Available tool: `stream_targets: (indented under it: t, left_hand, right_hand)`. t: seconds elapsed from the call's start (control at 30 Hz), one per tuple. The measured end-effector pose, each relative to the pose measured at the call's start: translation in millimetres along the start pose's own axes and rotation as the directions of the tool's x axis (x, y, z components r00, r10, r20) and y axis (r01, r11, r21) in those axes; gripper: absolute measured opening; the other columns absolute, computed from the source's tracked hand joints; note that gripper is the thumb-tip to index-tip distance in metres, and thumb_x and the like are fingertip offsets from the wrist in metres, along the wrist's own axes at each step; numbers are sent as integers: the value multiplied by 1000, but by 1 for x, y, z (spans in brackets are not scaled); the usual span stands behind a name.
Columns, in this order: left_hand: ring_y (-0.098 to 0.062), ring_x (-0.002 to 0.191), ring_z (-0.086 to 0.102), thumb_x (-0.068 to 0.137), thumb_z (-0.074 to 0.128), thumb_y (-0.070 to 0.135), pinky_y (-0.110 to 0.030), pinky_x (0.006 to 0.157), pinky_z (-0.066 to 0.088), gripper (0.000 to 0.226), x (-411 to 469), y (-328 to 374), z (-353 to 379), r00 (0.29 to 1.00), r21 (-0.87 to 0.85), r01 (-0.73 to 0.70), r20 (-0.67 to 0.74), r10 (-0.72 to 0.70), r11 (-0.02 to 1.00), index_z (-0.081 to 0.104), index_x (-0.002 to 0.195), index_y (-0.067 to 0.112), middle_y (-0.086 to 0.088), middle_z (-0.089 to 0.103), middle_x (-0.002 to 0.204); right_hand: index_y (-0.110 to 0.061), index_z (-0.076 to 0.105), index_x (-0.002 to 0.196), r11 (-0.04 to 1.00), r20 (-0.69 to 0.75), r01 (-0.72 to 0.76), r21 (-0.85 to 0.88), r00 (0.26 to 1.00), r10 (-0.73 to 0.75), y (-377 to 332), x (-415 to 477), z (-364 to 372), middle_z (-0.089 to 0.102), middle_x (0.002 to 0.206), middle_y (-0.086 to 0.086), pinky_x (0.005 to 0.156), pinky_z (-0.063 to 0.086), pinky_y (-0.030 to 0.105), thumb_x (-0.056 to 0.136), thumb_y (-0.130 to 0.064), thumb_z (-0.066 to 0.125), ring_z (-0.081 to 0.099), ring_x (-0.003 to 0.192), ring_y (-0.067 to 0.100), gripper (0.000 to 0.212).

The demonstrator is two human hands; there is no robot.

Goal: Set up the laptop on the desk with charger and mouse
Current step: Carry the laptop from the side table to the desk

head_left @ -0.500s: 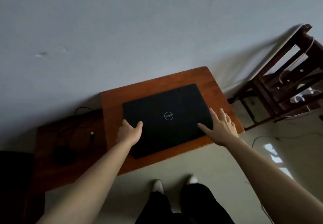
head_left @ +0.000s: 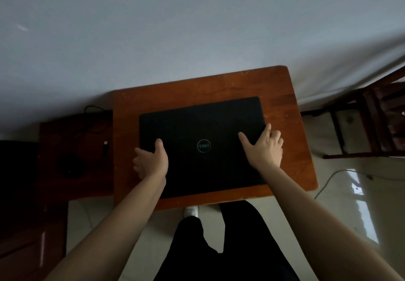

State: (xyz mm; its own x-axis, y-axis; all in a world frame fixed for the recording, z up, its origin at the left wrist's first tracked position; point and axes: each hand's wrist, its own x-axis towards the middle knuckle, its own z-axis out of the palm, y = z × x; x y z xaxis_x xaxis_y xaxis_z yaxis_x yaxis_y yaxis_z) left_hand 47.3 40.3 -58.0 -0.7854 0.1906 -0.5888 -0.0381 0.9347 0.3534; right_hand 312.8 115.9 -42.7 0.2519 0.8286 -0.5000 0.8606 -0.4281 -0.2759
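A closed black laptop [head_left: 201, 127] with a round logo lies flat on a small brown wooden desk [head_left: 285, 109]. My left hand [head_left: 151, 160] grips its left edge, thumb on the lid and fingers curled under the side. My right hand [head_left: 265, 147] holds the right edge, thumb on the lid and fingers over the side. On a lower dark table [head_left: 54, 184] to the left lie a dark mouse [head_left: 70, 164], a thin black cable [head_left: 92, 116] and a USB plug [head_left: 105, 147].
A pale wall stands right behind the desk. A dark wooden chair [head_left: 372, 123] is at the right, with a cable [head_left: 331, 180] on the shiny floor beside it. My dark trouser legs and a white shoe [head_left: 191, 211] are below the desk's front edge.
My view has come closer and more square to the desk. Both hands have closed in on the laptop's side edges, and the laptop now lies straighter on the desk.
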Motion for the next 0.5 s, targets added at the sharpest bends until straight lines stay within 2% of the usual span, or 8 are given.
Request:
stream_targets:
  t: [0.13,0.2,0.27,0.33,0.37,0.5]
  left_hand:
    - [-38,139,32,88,51,64,-58,108,33,80,1,2,4,996,53,-3,-87,8,999,28,151,20,-14,31,154]
    - [-37,136,35,89,52,62,-57,109,34,76,2,1,-1,997,-12,20,-77,-21,1000,36,147,16,-13,36,150]
    - [-35,134,40,88,54,60,-54,109,36,74,11,5,-14,990,-194,138,10,-139,971,39,146,16,-11,41,149]
    - [-34,132,45,87,56,59,-52,109,39,75,16,11,-28,961,-368,270,164,-224,890,36,148,19,-10,44,148]
    - [-34,131,46,87,57,60,-52,109,39,77,16,12,-31,949,-393,300,213,-231,869,35,149,20,-10,44,149]
    - [-35,131,47,83,61,61,-53,109,39,81,-2,10,-52,945,-333,254,285,-160,908,38,149,20,-9,45,149]
  right_hand:
    - [-11,27,150,984,43,-112,136,993,107,-14,9,0,32,147,17,110,34,53,76,-79,59,33,134,38,106]
    - [-14,33,145,964,76,-174,203,984,162,-13,14,-5,37,145,15,109,37,52,70,-78,68,36,134,36,105]
    - [-15,37,142,942,126,-219,253,973,193,-11,20,-11,43,142,14,107,43,52,63,-77,75,40,133,35,107]
    - [-13,42,139,930,168,-254,266,962,215,-10,19,-15,48,139,13,104,47,53,58,-76,80,45,130,36,109]
    - [-12,45,137,923,183,-279,266,954,236,-9,17,-15,51,137,13,102,48,53,55,-76,81,48,128,36,110]
    - [-11,53,130,887,183,-355,294,932,312,-1,-8,-14,55,130,13,97,52,52,52,-74,83,52,122,36,105]
